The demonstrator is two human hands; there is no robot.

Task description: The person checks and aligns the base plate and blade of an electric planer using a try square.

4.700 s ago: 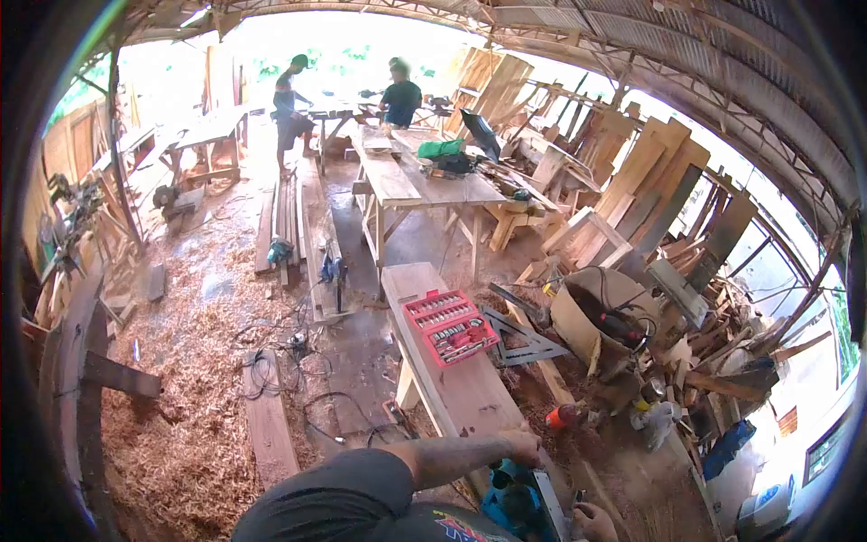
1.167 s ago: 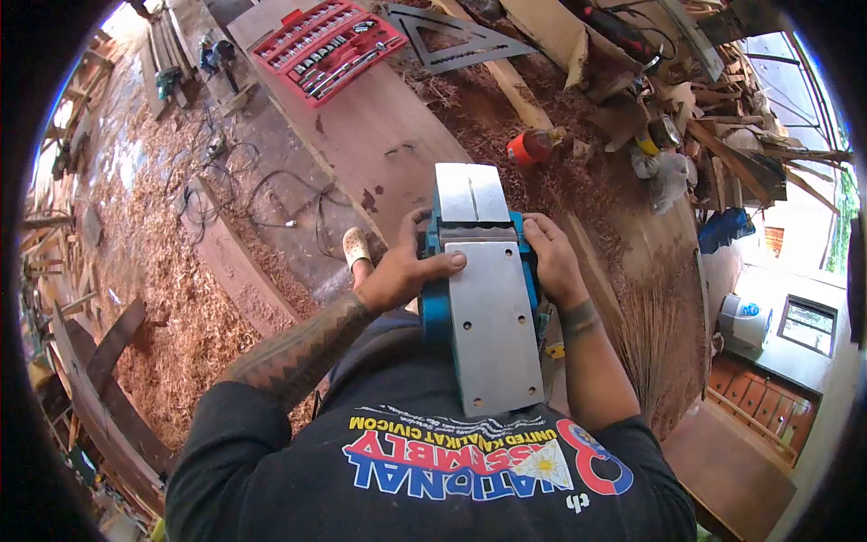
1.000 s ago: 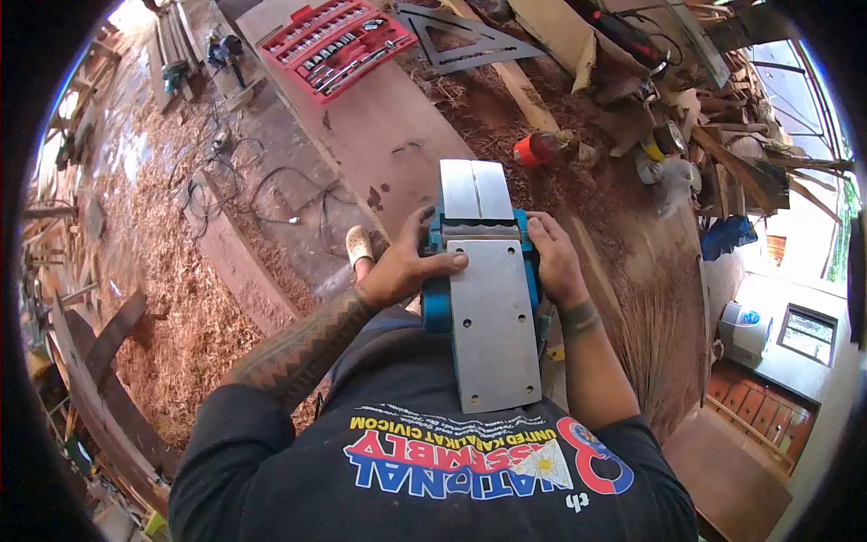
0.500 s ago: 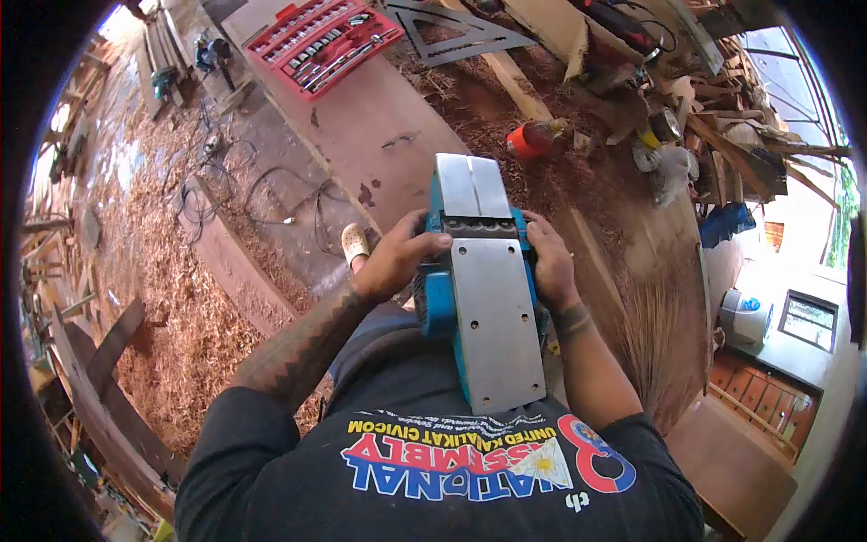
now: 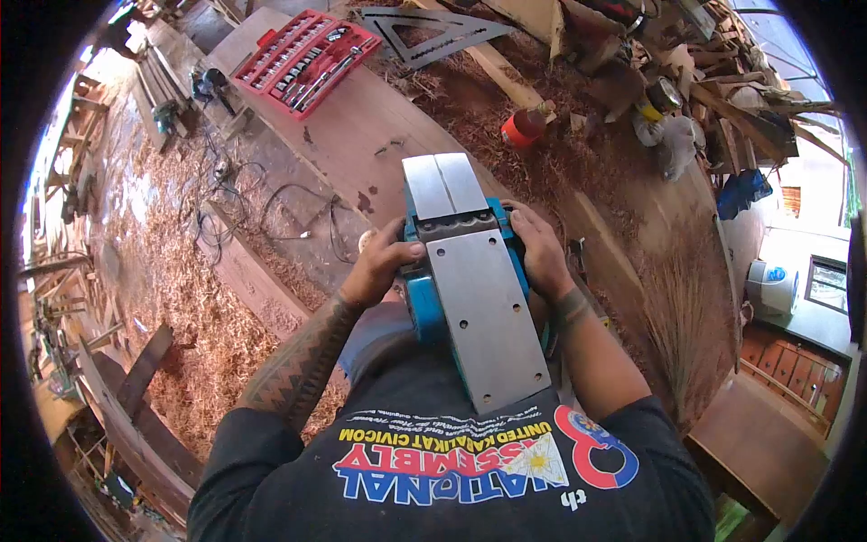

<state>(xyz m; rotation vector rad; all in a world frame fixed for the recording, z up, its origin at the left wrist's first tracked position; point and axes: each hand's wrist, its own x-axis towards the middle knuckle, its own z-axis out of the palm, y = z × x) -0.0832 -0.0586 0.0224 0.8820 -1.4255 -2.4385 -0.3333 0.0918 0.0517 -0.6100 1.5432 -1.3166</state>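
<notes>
A teal power planer (image 5: pixel 488 316) lies sole up against my shirt, its metal plates facing me and the dark cutter slot between them. On its left side, my left hand (image 5: pixel 377 264) grips the body near the slot, thumb at the plate's edge. My right hand (image 5: pixel 540 248) is closed round the opposite side at about the same height. Beyond the planer, a red socket set case (image 5: pixel 305 63) rests open on a long wooden plank (image 5: pixel 361 126).
A metal triangle square (image 5: pixel 433 36) is beside the case. An orange-red container (image 5: pixel 524 128) stands among shavings. Cables (image 5: pixel 307 217) and a board (image 5: pixel 257 275) lie on the floor at left. Scrap wood (image 5: pixel 741 117) is piled at right, above a broom (image 5: pixel 677 316).
Since the oldest frame, the view has tipped down and the planer is now sole up between both hands. Over the last half second, its front end has swung left in view.
</notes>
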